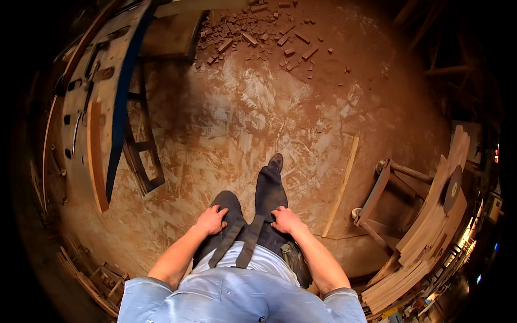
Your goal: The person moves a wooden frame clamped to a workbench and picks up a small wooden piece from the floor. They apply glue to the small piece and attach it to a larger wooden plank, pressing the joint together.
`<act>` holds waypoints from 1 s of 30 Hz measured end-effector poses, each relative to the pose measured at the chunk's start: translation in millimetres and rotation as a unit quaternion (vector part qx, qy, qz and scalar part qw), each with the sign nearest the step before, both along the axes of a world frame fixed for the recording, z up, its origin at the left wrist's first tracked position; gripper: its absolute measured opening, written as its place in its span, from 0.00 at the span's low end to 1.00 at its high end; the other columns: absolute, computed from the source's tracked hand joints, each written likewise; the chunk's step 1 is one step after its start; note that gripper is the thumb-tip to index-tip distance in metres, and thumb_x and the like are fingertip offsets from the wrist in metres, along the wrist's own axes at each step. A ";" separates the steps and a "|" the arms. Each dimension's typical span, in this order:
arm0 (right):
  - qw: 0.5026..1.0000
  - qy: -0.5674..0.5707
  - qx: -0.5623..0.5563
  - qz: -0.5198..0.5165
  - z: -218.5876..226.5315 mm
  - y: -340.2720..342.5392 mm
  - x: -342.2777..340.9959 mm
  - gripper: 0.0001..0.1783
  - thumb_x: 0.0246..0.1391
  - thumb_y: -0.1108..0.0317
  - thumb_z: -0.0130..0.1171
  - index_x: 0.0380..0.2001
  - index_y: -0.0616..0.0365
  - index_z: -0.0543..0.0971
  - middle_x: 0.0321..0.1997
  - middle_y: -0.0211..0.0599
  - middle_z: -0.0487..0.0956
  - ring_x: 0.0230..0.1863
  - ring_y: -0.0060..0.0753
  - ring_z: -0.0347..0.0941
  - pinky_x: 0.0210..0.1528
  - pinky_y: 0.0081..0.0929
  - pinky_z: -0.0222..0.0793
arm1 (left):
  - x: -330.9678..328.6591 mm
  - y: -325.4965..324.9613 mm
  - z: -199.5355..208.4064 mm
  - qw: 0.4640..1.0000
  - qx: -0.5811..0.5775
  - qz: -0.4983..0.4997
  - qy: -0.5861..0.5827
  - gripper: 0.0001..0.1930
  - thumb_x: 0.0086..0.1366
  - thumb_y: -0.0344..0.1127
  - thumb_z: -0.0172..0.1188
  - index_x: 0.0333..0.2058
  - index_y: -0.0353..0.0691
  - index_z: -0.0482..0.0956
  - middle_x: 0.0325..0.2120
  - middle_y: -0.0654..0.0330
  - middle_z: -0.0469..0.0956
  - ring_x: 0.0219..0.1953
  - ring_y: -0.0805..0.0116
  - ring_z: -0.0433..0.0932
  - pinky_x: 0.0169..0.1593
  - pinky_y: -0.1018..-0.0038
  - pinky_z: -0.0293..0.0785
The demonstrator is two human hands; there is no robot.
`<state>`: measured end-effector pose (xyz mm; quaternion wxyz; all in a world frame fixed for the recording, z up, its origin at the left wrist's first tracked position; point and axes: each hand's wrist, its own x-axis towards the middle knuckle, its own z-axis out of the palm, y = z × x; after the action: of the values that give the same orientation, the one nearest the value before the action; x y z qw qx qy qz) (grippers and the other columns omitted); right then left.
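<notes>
Both of my hands are at the front of my dark trousers (272,196), one on each thigh. The fingers of my left hand (211,219) are curled closed on the cloth of the left leg. On the right leg, my right hand (286,219) pinches the trouser cloth in the same way. Between the hands, two dark straps (249,247) hang down from my waist over the trousers. One dusty shoe (276,160) shows ahead of the right leg; the left shoe is hidden behind the knee.
At left stands a worktable (110,102) with a blue edge and a wooden strip (96,156); a dark frame (145,156) leans beside it. Wood offcuts (253,37) litter the far floor. Right of me lie a long batten (342,185) and a wheeled cart (374,196) near stacked boards (425,242).
</notes>
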<state>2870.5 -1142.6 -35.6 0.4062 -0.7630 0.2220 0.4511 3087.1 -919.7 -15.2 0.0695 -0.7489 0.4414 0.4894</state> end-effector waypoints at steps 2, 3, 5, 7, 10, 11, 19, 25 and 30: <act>0.997 0.066 0.016 0.019 3.6 -30.0 15.6 0.27 0.55 0.55 0.58 0.58 0.46 0.71 0.62 0.41 0.66 0.62 0.49 0.62 0.61 0.41 0.65 | 4.1 -39.5 4.7 0.998 -0.014 0.052 -0.028 0.23 0.60 0.43 0.59 0.54 0.47 0.73 0.49 0.50 0.73 0.54 0.48 0.70 0.55 0.58 0.70; 0.994 0.100 0.023 0.029 4.8 -41.7 22.3 0.27 0.55 0.55 0.58 0.58 0.46 0.71 0.61 0.40 0.66 0.62 0.48 0.62 0.61 0.41 0.65 | 8.1 -56.1 5.7 0.999 -0.006 0.042 -0.023 0.20 0.60 0.42 0.58 0.51 0.47 0.75 0.47 0.51 0.73 0.52 0.49 0.71 0.54 0.59 0.71; 0.998 0.051 0.008 0.031 -8.6 -50.8 16.2 0.20 0.54 0.58 0.56 0.50 0.48 0.78 0.55 0.40 0.71 0.58 0.47 0.66 0.57 0.41 0.67 | 17.7 -86.1 11.0 1.000 0.009 0.025 -0.013 0.15 0.60 0.40 0.57 0.46 0.47 0.79 0.43 0.54 0.75 0.50 0.52 0.72 0.51 0.59 0.72; 0.999 0.006 0.009 0.050 -27.1 -65.9 18.0 0.16 0.52 0.60 0.55 0.43 0.50 0.81 0.43 0.42 0.78 0.54 0.45 0.69 0.54 0.39 0.68 | 21.4 -96.5 0.6 1.000 0.011 0.019 -0.012 0.11 0.60 0.40 0.54 0.38 0.46 0.82 0.38 0.57 0.76 0.46 0.56 0.74 0.46 0.59 0.74; 0.996 -0.056 0.052 0.048 -29.8 -109.1 34.3 0.12 0.51 0.62 0.54 0.35 0.51 0.83 0.35 0.43 0.79 0.46 0.44 0.73 0.49 0.39 0.70 | 47.0 -116.7 -12.3 0.998 -0.030 0.055 -0.005 0.12 0.60 0.42 0.52 0.34 0.45 0.82 0.32 0.54 0.77 0.41 0.57 0.77 0.44 0.60 0.76; 0.996 -0.054 0.056 0.031 -27.2 -120.4 40.3 0.12 0.51 0.61 0.54 0.35 0.51 0.83 0.35 0.43 0.79 0.45 0.44 0.73 0.49 0.39 0.70 | 61.5 -128.0 -11.7 0.999 -0.021 0.038 0.011 0.13 0.60 0.43 0.52 0.34 0.43 0.82 0.33 0.54 0.78 0.41 0.56 0.78 0.44 0.59 0.76; 0.968 0.078 0.201 -0.127 28.3 -196.9 98.8 0.09 0.54 0.64 0.55 0.35 0.52 0.82 0.32 0.42 0.79 0.38 0.44 0.76 0.42 0.35 0.72 | 159.9 -173.7 3.3 0.882 0.273 0.019 0.385 0.20 0.54 0.38 0.60 0.43 0.34 0.78 0.40 0.45 0.80 0.44 0.54 0.78 0.48 0.63 0.75; 0.992 -0.055 0.067 -0.091 12.1 -240.9 132.9 0.12 0.52 0.56 0.59 0.33 0.52 0.81 0.36 0.39 0.79 0.43 0.41 0.73 0.46 0.40 0.69 | 189.7 -250.3 -13.6 0.736 0.410 0.200 0.500 0.20 0.58 0.37 0.59 0.49 0.37 0.76 0.27 0.63 0.74 0.24 0.70 0.72 0.25 0.68 0.70; 0.935 -0.183 -0.098 -0.287 -76.8 -286.5 140.9 0.23 0.50 0.57 0.63 0.46 0.58 0.76 0.55 0.47 0.71 0.58 0.55 0.62 0.60 0.46 0.60 | 244.9 -413.0 -129.3 0.962 0.020 0.032 0.270 0.13 0.59 0.33 0.60 0.43 0.38 0.77 0.37 0.51 0.80 0.35 0.59 0.80 0.40 0.67 0.76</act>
<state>3011.4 -1429.1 -112.4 0.4751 -0.7720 0.3970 0.1440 3332.0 -1332.7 -144.5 -0.0533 -0.6012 0.4094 0.6842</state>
